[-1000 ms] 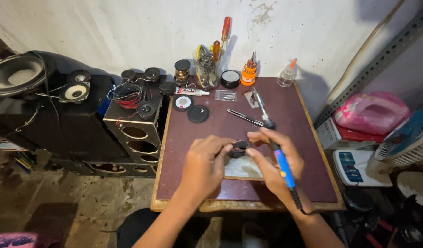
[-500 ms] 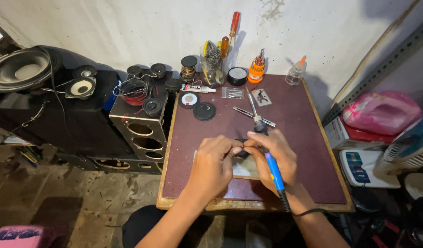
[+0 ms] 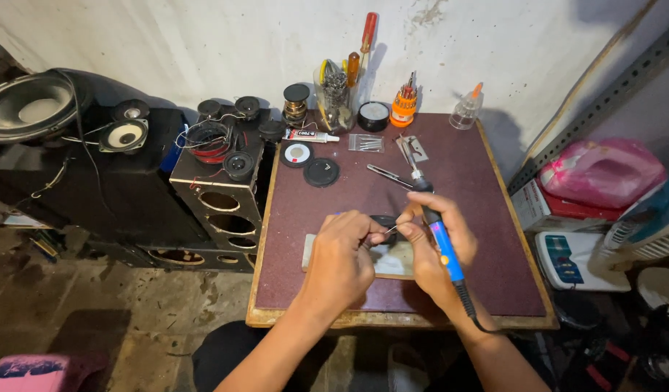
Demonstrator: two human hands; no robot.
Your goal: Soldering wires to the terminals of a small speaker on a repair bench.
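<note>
Head view, small round black part (image 3: 384,221), perhaps a speaker

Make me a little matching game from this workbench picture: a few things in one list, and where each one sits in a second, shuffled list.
Things:
1. soldering iron with blue handle
2. small clear dropper bottle with orange tip
3. large speaker cone
4. pink plastic bag

Places:
A. far left, on the black cabinet
B. in the right hand
C. right of the table, beside it
D. back right corner of the table, near the wall

Pairs: 1-B, 2-D, 3-A, 4-C.
</note>
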